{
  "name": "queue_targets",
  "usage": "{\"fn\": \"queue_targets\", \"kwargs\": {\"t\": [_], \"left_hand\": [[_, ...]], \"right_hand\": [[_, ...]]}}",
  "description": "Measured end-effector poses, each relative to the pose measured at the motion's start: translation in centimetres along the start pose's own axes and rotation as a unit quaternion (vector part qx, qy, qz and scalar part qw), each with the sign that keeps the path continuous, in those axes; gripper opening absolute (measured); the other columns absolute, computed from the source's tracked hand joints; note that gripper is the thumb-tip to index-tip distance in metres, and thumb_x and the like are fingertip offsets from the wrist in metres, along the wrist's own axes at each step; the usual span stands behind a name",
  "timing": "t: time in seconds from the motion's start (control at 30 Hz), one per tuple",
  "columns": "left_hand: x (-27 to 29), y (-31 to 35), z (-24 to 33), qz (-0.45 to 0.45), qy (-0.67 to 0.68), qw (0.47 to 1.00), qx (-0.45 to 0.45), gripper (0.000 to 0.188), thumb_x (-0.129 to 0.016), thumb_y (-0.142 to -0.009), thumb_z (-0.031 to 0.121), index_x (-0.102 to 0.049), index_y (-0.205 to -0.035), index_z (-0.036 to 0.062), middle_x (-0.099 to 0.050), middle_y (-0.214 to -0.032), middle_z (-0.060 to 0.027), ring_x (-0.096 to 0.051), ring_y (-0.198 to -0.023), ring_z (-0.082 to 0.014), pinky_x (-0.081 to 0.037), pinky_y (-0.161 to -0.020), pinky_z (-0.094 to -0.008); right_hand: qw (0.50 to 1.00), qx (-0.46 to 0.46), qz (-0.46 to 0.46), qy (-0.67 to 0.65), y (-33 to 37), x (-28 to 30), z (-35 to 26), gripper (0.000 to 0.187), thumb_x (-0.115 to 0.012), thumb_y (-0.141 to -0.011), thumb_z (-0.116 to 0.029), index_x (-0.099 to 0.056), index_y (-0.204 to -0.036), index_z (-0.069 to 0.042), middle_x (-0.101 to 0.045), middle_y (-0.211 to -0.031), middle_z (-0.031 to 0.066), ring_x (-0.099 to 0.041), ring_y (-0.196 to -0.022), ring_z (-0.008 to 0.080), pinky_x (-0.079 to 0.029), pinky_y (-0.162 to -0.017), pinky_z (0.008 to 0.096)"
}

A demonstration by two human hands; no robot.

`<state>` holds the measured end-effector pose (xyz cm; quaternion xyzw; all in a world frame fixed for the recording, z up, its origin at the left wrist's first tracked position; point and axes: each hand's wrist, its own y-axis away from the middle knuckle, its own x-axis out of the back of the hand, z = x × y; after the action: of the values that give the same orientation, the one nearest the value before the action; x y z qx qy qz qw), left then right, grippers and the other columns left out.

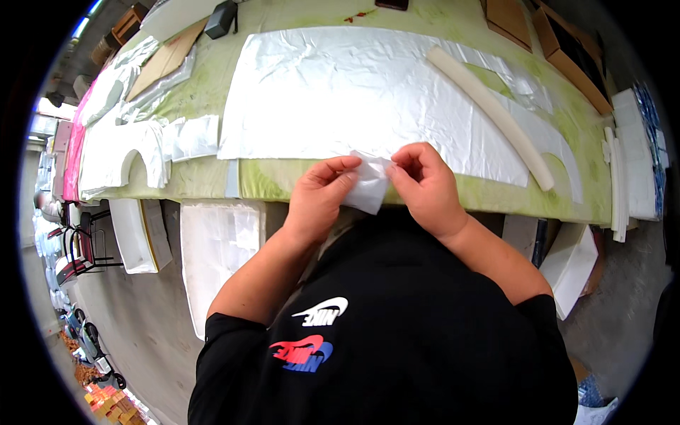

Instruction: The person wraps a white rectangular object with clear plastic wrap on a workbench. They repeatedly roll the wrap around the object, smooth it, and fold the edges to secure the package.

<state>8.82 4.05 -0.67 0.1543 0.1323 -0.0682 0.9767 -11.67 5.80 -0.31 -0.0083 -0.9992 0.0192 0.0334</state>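
Between my two hands, just over the table's near edge, is a small, thin white plastic piece (369, 190) like a little bag; its exact kind is hard to make out. My left hand (320, 193) pinches its upper left corner between thumb and fingers. On the other side, my right hand (430, 188) grips the upper right edge in the same way. The piece hangs down with its lower corner loose. Beyond my hands a large, creased white plastic sheet (326, 99) lies flat on the table. A long cream tube (492, 117) rests slantwise across the sheet's right part.
The table has a green cover (269, 178). White plastic pieces (193, 138) and flat cardboard (167, 61) lie at left, with a dark grey block (221, 20) behind. A cardboard box (572, 60) stands far right. White bins (221, 244) sit below the near edge.
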Motion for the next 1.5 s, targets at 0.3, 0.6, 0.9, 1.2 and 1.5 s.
{"fn": "queue_targets", "kwargs": {"t": [0.3, 0.6, 0.9, 1.2, 1.5], "left_hand": [[22.1, -16.6, 12.1, 0.261, -0.296, 0.897, -0.198, 0.037, -0.06, -0.096, 0.002, -0.075, -0.128, 0.0097, -0.069, -0.093, 0.0061, -0.048, -0.069, -0.0006, -0.04, -0.063, -0.0194], [26.6, -20.6, 14.1, 0.317, -0.756, 0.572, -0.006, 0.036, -0.065, -0.085, 0.013, -0.074, -0.118, 0.0245, -0.063, -0.137, -0.0046, -0.057, -0.132, -0.0286, -0.046, -0.109, -0.0407], [29.8, -21.5, 14.8, 0.253, -0.762, 0.596, -0.002, 0.034, -0.063, -0.094, 0.034, -0.068, -0.122, 0.0138, -0.074, -0.119, -0.012, -0.069, -0.113, -0.0348, -0.054, -0.094, -0.0471], [26.1, -21.8, 15.4, 0.225, -0.769, 0.594, -0.072, 0.053, -0.066, -0.095, 0.053, -0.069, -0.121, 0.0079, -0.071, -0.122, -0.0181, -0.068, -0.113, -0.0369, -0.053, -0.094, -0.0484], [-4.1, -16.0, 9.2, -0.147, -0.511, 0.782, -0.326, 0.035, -0.08, -0.091, 0.013, -0.068, -0.123, 0.0062, -0.065, -0.133, -0.0126, -0.06, -0.127, -0.031, -0.047, -0.109, -0.0395]], "right_hand": [[0.993, 0.084, -0.045, 0.072, 0.0, 1.9, 1.7, 0.01, -0.067, -0.094, 0.001, -0.065, -0.102, -0.004, -0.062, -0.093, 0.0039, -0.056, -0.075, 0.0111, -0.048, -0.068, 0.0259], [0.982, 0.148, -0.044, 0.109, -0.4, 2.9, 1.2, 0.015, -0.07, -0.087, 0.0, -0.066, -0.101, -0.006, -0.064, -0.095, 0.0088, -0.062, -0.085, 0.0251, -0.052, -0.078, 0.0359], [0.731, 0.103, 0.22, 0.637, -0.1, 19.1, 0.4, 0.056, -0.073, -0.079, -0.011, -0.067, -0.134, -0.019, -0.059, -0.128, 0.0152, -0.055, -0.121, 0.0378, -0.044, -0.107, 0.0503], [0.905, -0.077, 0.057, 0.414, 2.4, 16.5, -2.2, 0.071, -0.073, -0.085, -0.028, -0.052, -0.152, -0.023, -0.056, -0.116, 0.0152, -0.064, -0.102, 0.0366, -0.055, -0.091, 0.0447], [0.956, -0.074, 0.06, 0.277, 1.5, 11.6, -0.7, 0.071, -0.074, -0.091, -0.034, -0.047, -0.154, -0.017, -0.053, -0.123, 0.0151, -0.065, -0.097, 0.03, -0.055, -0.087, 0.0399]]}}
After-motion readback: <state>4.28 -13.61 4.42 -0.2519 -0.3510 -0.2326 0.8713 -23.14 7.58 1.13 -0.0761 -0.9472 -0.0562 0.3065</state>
